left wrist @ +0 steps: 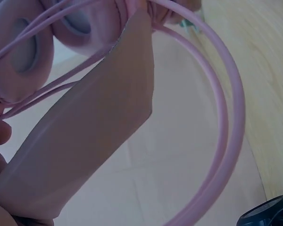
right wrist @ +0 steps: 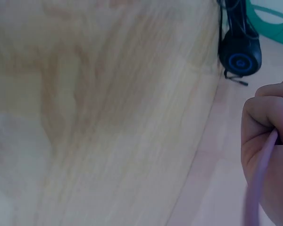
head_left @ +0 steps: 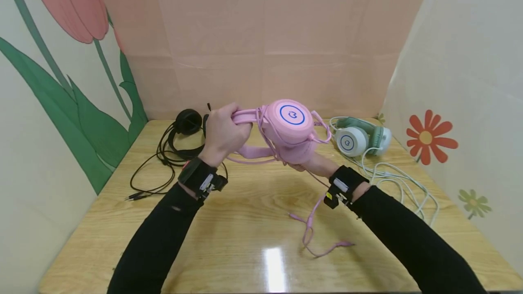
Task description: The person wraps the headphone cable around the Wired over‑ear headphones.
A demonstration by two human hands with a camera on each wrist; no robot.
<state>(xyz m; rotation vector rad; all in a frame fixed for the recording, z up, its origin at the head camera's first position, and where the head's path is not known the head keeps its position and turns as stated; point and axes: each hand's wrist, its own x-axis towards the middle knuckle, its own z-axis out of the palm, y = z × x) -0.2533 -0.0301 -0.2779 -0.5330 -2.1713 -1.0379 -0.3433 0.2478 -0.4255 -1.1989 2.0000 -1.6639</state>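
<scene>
Pink headphones (head_left: 289, 124) are held up above the table, level with the far wall's foot. My left hand (head_left: 228, 131) grips their headband, which spans the left wrist view as a wide pink band (left wrist: 92, 117). Thin pink cable (left wrist: 233, 103) loops around the band and the ear cups. Under the lower ear cup is my right hand (head_left: 312, 163), partly hidden by it. In the right wrist view its curled fingers (right wrist: 269, 113) hold the pink cable (right wrist: 260, 183). The cable's loose end (head_left: 309, 223), with its plugs, hangs below, toward the front.
Black headphones (head_left: 188, 122) with a coiled black cable (head_left: 163, 160) lie at the back left of the wooden table (head_left: 229, 239). At the back right rest green and white headphones (head_left: 353, 141), their pale cable (head_left: 402, 180) spread toward the front. A peach sheet (head_left: 261, 49) covers the back wall.
</scene>
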